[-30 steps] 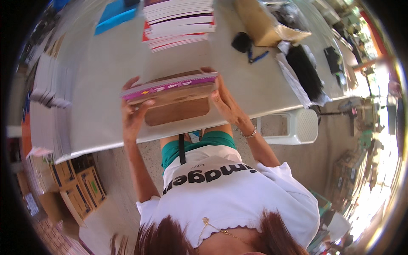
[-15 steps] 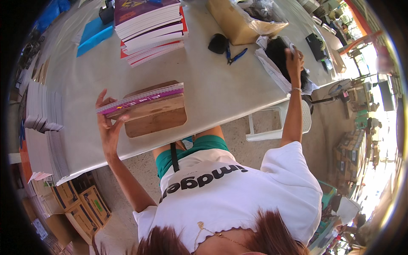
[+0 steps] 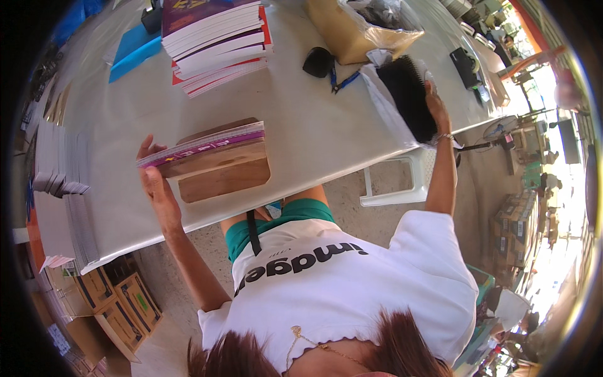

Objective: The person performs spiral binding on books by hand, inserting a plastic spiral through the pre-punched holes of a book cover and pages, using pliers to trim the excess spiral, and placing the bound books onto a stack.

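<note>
Left hand (image 3: 157, 182) pinching a purple-edged booklet (image 3: 217, 143) by a wooden stand (image 3: 226, 180), right hand (image 3: 438, 110) at a black bristly piece (image 3: 407, 97), stacked books (image 3: 217, 44) beyond.

A thin booklet (image 3: 204, 148) with a purple printed cover strip and a pale page edge stands on its long side, angled up toward the right, its left end held in the left hand (image 3: 161, 198). It rests along a brown wooden board (image 3: 226, 180) with rounded corners and visible grain, which lies flat near the table's front edge. Well apart to the right, a long black bundle (image 3: 408, 97) with a fine-toothed edge lies slantwise on crumpled white wrapping (image 3: 380, 93), the right hand (image 3: 438, 108) against its right side.
</note>
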`<state>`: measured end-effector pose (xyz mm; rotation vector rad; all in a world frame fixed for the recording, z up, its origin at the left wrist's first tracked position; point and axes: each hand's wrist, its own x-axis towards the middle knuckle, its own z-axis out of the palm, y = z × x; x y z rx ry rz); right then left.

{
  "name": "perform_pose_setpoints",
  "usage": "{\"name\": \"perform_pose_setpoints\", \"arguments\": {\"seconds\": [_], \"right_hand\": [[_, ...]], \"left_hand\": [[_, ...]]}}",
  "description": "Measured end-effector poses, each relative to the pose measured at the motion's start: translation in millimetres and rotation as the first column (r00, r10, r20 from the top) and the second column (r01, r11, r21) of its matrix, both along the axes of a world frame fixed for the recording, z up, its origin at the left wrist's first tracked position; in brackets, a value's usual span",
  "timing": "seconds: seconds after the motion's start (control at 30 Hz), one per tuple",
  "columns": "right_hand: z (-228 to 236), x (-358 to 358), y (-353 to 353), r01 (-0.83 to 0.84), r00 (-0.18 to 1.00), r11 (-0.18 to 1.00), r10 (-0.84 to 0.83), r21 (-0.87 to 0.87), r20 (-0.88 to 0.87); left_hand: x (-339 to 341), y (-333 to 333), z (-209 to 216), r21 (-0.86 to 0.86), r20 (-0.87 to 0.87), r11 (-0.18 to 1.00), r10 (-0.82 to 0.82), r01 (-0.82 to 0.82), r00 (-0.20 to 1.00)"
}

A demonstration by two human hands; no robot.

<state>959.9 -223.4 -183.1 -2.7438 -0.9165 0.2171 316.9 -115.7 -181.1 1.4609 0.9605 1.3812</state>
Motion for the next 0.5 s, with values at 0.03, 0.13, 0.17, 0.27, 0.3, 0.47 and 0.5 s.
{"name": "perform_pose_setpoints", "arguments": {"seconds": [0.03,0.13,0.17,0.27,0.3,0.47,0.5], "right_hand": [[4,-37,5,0.010,1.000,1.000,-0.010,0.022,-0.004],[0,-86,-1,-0.018,1.000,0.984,0.019,0.175,0.000],[0,-104,2,-0.018,1.000,0.983,0.017,0.182,0.004],[7,-141,9,0.002,0.999,0.984,-0.008,0.178,0.037],[9,-147,12,0.005,0.999,0.984,-0.014,0.178,0.050],[20,-160,5,-0.258,0.949,0.877,0.151,0.405,0.277],[21,-155,-1,-0.310,0.941,0.867,0.223,0.390,0.254]], "left_hand": [[-6,0,-3,-0.004,0.025,1.000,0.015,-0.015,1.000],[-4,5,-9,-0.024,0.147,1.000,0.014,-0.010,0.989],[-4,5,-10,-0.036,0.187,0.999,0.022,-0.015,0.982],[-1,9,-12,-0.008,0.121,0.997,0.082,-0.082,0.989],[0,10,-11,-0.006,0.127,0.996,0.091,-0.091,0.988],[8,6,-5,0.026,0.182,0.985,0.164,-0.171,0.970],[11,5,-3,0.042,0.177,0.978,0.192,-0.203,0.965]]}}
